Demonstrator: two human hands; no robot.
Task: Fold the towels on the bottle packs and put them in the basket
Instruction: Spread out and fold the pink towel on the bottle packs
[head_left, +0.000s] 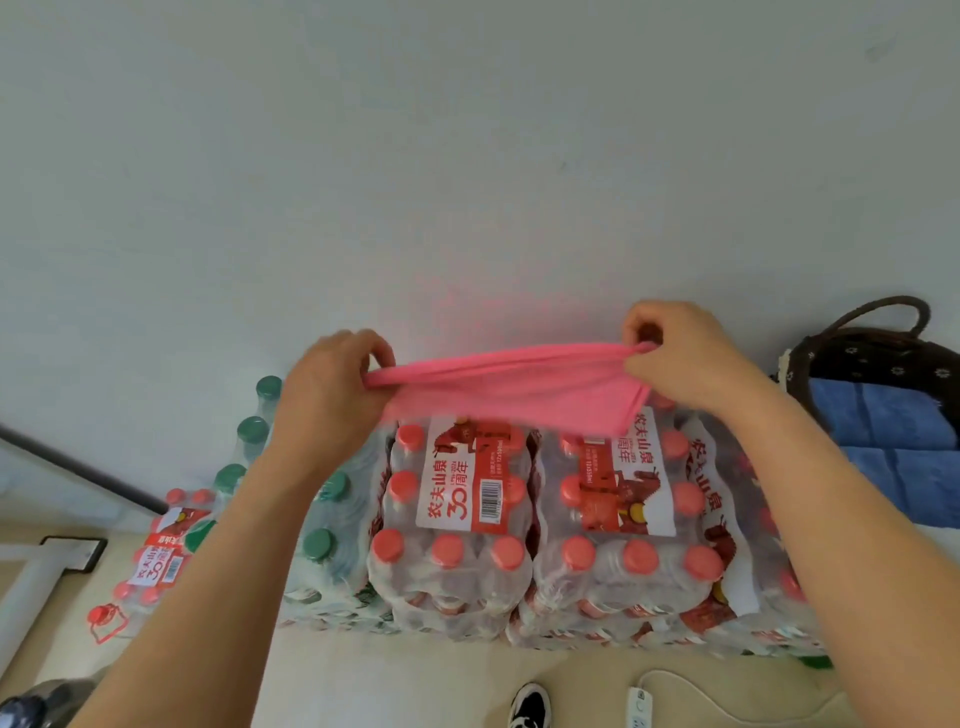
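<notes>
A pink towel (511, 387) is stretched in the air just above the far edge of the red-capped bottle packs (524, 525). My left hand (324, 400) pinches its left end and my right hand (680, 353) pinches its right end, so the towel hangs as a folded band between them. A dark woven basket (852, 348) with a loop handle stands at the right, with blue towels (883, 421) folded inside it.
A pack of green-capped bottles (260, 447) sits to the left of the red-capped ones. Lower left, another red-capped pack (156, 561) lies on the floor. A white wall rises behind everything. On the floor near me are a power strip (640, 706) and a shoe (530, 704).
</notes>
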